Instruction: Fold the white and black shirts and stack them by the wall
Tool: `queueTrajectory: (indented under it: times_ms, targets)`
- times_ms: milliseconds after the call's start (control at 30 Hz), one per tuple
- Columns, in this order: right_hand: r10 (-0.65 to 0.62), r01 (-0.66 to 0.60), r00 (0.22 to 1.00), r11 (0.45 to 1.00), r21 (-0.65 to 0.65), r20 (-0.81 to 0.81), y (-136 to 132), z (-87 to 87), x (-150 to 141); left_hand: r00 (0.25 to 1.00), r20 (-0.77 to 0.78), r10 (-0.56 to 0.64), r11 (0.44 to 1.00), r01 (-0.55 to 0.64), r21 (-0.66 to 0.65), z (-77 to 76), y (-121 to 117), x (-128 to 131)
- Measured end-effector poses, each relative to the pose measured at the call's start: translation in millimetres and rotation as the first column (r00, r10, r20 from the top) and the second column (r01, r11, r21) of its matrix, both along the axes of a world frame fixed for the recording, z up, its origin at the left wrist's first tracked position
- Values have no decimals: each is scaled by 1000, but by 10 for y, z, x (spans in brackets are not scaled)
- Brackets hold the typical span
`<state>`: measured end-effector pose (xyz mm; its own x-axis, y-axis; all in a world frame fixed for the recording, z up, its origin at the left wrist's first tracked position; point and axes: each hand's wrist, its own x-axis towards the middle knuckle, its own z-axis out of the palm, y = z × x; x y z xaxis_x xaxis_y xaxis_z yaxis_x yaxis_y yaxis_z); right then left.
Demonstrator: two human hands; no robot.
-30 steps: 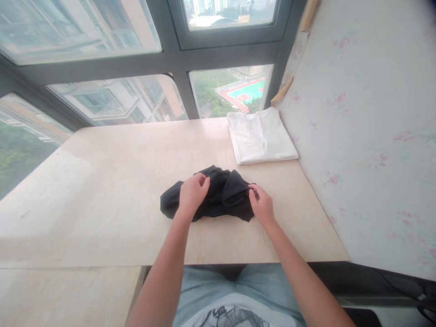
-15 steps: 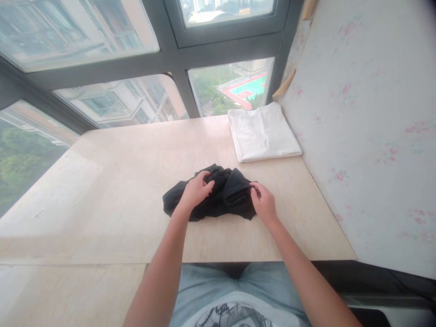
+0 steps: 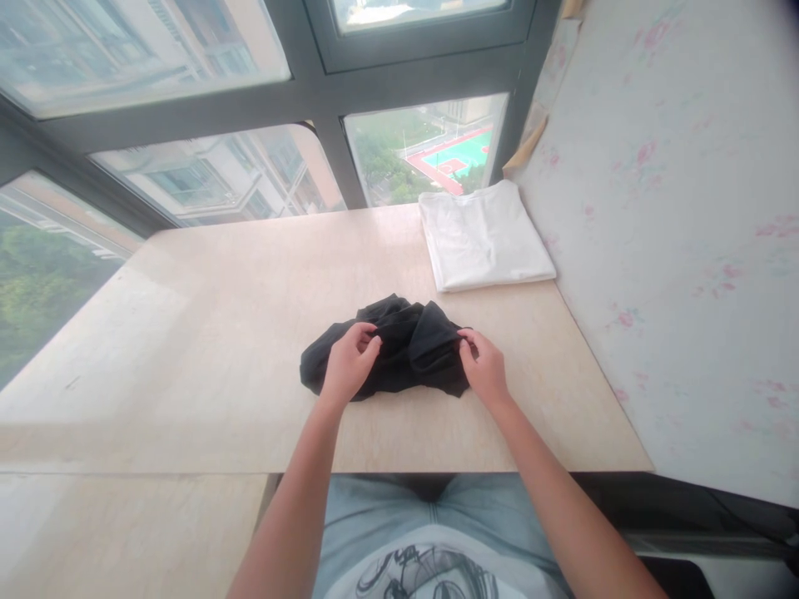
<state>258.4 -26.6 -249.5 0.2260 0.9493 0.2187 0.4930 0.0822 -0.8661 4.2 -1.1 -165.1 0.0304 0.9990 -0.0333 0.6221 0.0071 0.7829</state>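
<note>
Black cloth (image 3: 399, 358), crumpled, lies mid-frame on the pale wood tabletop (image 3: 237, 333), near its front edge. L hand (image 3: 350, 358), just L of frame centre, is on the cloth w/ fingers curled and thumb close to the fingertips; can't tell if fabric is pinched btwn them. R hand (image 3: 483, 366), R of centre, has thumb + index nearly closed on the cloth's R edge, other fingers bent. Folded white cloth (image 3: 487, 237) sits flat, upper R of centre, apart from the black one, beside the floral wall (image 3: 674, 249) at R of frame. Grey window frame (image 3: 218, 108) runs across top; a green & red court (image 3: 459, 156) shows thru the pane, upper centre-R.
</note>
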Motion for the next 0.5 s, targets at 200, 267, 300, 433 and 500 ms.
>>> queueTrajectory:
  times_ms: [200, 267, 300, 433, 500]
  targets:
    - [5, -5, 1000, 1000, -5, 16, 2, -6, 6, 997, 78, -24, 994, 32, -104, -45, -98, 59]
    - [5, -5, 1000, 1000, -6, 16, 2, -3, 5, 995, 91, -27, 986, 42, -159, -56, -104, 103]
    - [5, -5, 1000, 1000, -7, 14, 2, 0, 4, 996, 88, -27, 984, 42, -172, -60, -107, 129]
    - [-11, 11, 1000, 1000, -20, -19, -9, 35, 3, 995, 97, 37, 994, -27, -109, -55, -143, 225]
    - [-44, 43, 997, 999, -18, -62, -18, 56, 17, 983, 140, 117, 992, -109, -68, -28, -185, 225]
